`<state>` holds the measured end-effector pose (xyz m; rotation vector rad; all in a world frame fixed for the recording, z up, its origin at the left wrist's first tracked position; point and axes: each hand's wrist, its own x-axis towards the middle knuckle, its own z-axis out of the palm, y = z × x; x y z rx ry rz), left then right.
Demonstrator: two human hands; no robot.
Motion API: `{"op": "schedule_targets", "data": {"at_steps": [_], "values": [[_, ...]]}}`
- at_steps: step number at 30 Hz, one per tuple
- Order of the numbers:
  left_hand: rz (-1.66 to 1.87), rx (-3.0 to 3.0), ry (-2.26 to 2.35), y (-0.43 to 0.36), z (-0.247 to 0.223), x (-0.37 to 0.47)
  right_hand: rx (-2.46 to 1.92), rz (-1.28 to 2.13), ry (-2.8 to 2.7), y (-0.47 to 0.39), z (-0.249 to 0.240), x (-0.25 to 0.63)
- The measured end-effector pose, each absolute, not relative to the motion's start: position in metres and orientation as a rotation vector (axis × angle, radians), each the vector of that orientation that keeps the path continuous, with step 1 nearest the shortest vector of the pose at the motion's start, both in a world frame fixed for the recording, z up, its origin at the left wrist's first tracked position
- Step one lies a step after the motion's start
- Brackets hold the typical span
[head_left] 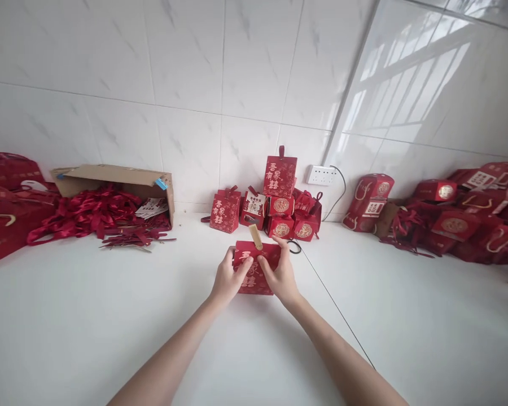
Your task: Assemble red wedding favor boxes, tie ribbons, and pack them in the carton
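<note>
Between my hands, above the white table, is a red gift box with pale Chinese characters on its front. My left hand grips its left side, thumb on the front face. My right hand grips the right side, its thumb also on the front and its index finger near the top edge. From the box's top middle a gold-coloured strip sticks up, tilted to the left. The fingers behind the box are hidden.
Finished-looking red gift boxes are stacked by the tiled wall. A cardboard box spills red ribbons at left. Red bags lie far left; more red boxes pile up at right. A power strip has a black cable.
</note>
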<state>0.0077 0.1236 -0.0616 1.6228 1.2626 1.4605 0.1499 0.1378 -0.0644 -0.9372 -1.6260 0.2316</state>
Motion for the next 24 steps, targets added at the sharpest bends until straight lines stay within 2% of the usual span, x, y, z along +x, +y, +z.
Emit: {"op": "schedule_targets", "data": {"at_steps": [7,11,15,18,24], "values": [[0.996,1.672,1.039,0.144,-0.075,-0.017,-0.902,0.431,-1.728,0.147,-0.069,0.167],[1.005,1.77,1.143,0.142,-0.077,-0.019,-0.889,0.577,-1.772,0.144,-0.066,0.172],[1.134,1.89,1.295,0.136,-0.073,-0.013,-0.908,0.266,-1.658,0.139,-0.066,0.168],[1.061,1.901,1.322,0.135,-0.073,-0.011,-0.875,0.017,-1.576,0.138,-0.062,0.167],[0.99,1.83,1.219,0.136,-0.077,-0.011,-0.846,-0.068,-1.691,0.138,-0.052,0.17]]}}
